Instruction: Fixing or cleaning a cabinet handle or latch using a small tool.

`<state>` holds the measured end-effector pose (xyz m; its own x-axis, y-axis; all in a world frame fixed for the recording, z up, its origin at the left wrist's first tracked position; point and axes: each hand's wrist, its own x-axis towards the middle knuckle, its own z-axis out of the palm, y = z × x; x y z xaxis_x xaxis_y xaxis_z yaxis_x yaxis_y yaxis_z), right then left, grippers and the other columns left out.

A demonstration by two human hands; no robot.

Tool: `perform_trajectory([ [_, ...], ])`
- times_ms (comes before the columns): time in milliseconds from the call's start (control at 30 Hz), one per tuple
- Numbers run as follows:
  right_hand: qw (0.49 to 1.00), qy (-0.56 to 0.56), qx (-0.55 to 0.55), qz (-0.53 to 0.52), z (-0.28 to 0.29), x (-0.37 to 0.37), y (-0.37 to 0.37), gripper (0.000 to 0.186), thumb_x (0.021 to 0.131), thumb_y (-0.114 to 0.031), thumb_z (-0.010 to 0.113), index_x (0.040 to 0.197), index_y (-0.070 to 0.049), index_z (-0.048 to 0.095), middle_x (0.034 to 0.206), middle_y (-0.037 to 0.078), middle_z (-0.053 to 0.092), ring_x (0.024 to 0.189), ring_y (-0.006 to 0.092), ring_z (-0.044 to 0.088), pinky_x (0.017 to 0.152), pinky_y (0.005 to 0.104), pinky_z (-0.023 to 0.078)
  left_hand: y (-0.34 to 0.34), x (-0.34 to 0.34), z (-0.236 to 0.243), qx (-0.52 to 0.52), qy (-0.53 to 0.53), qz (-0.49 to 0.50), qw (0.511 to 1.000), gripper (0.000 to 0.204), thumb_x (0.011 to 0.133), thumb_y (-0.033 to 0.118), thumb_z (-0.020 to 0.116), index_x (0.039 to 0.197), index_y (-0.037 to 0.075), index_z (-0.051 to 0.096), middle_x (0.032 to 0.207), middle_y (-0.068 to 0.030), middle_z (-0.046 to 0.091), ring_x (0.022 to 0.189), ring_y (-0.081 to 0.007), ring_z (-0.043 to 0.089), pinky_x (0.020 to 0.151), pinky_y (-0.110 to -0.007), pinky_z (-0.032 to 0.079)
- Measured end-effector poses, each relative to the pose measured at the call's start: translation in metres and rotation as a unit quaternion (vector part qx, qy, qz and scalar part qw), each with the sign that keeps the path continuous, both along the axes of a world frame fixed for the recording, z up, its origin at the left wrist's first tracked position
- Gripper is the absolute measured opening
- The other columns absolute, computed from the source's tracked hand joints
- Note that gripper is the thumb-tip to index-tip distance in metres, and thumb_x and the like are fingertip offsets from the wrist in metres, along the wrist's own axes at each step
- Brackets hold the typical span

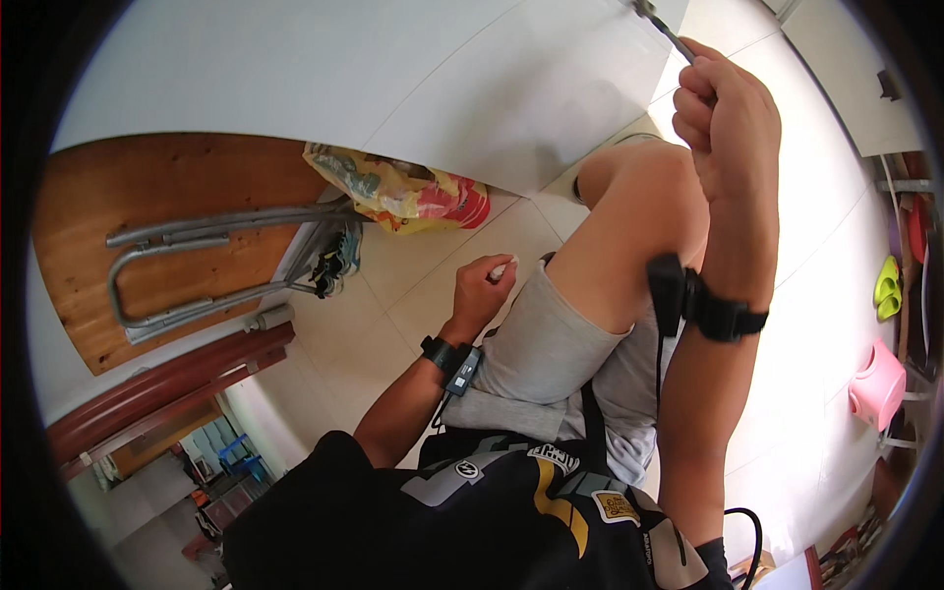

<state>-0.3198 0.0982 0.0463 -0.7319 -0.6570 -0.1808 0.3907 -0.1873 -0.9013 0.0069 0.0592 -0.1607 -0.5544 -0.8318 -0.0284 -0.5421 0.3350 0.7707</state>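
My right hand (726, 113), raised at the upper right, is wrapped round a slim metal hand tool (674, 37). The tool's wider, dark grey end is at the top edge of the picture, close to a large white panel (433, 74); I cannot tell whether they touch. Lower down, beside my bent left knee, my left hand (480, 295) is closed round a small white object (501, 268). Only the tip of that object shows between thumb and fingers, so its kind is hidden.
A yellow and red plastic bag (393, 192) leans under the panel's lower edge. Left of it stands a folded wooden table (187, 197) with grey metal legs (211, 236). Shoes (339, 261) lie nearby on the tiles. At the right are a pink stool (878, 385) and green slippers (887, 288).
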Motion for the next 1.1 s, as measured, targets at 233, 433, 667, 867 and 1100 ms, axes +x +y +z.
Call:
perform_trajectory([
  [233,0.999,0.017,-0.002,0.033,-0.003,-0.002,-0.001,0.039,0.088,-0.004,0.048,0.122,0.015,0.056,0.067,-0.001,0.043,0.050,0.0050,0.031,0.044,0.0227,0.023,-0.002,0.011,-0.010,0.007,0.001,0.010,1.000,0.016,0.085,0.012,0.073,0.095,-0.001,0.073,0.083,-0.0164,0.072,0.068,-0.0256,0.070,0.063,-0.031,0.055],
  [433,0.994,0.032,0.108,0.015,-0.008,0.002,-0.016,0.044,0.087,-0.005,0.048,0.127,0.015,0.052,0.067,-0.003,0.042,0.050,0.0042,0.031,0.044,0.0225,0.022,-0.001,0.011,-0.015,0.046,0.016,0.024,0.999,0.019,0.084,0.014,0.074,0.096,0.000,0.073,0.085,-0.0174,0.072,0.069,-0.0262,0.070,0.063,-0.033,0.055],
  [667,0.990,0.061,0.122,0.042,-0.018,0.012,-0.016,0.046,0.089,-0.007,0.049,0.130,0.012,0.053,0.066,-0.004,0.042,0.050,0.0033,0.032,0.044,0.0212,0.024,-0.045,0.011,-0.041,0.005,-0.003,0.015,1.000,0.018,0.085,0.016,0.071,0.096,0.002,0.073,0.086,-0.0169,0.071,0.069,-0.0302,0.068,0.067,-0.036,0.055],
  [867,0.969,0.169,0.180,0.002,-0.019,0.041,-0.012,0.053,0.092,-0.008,0.049,0.141,0.012,0.044,0.072,-0.004,0.045,0.055,0.0023,0.036,0.045,0.0201,0.025,-0.124,0.020,-0.103,-0.025,-0.128,-0.093,0.987,0.024,0.088,0.025,0.066,0.099,0.005,0.071,0.089,-0.0169,0.071,0.081,-0.0330,0.067,0.075,-0.043,0.053],
  [1100,0.994,0.095,0.054,-0.010,-0.028,0.029,0.002,0.049,0.094,-0.006,0.048,0.139,0.014,0.044,0.071,-0.004,0.042,0.054,0.0016,0.033,0.044,0.0175,0.023,-0.179,0.032,-0.116,0.134,-0.023,-0.006,0.991,0.040,0.094,0.031,0.059,0.128,0.009,0.056,0.138,-0.0158,0.054,0.125,-0.0309,0.053,0.103,-0.044,0.043],
])
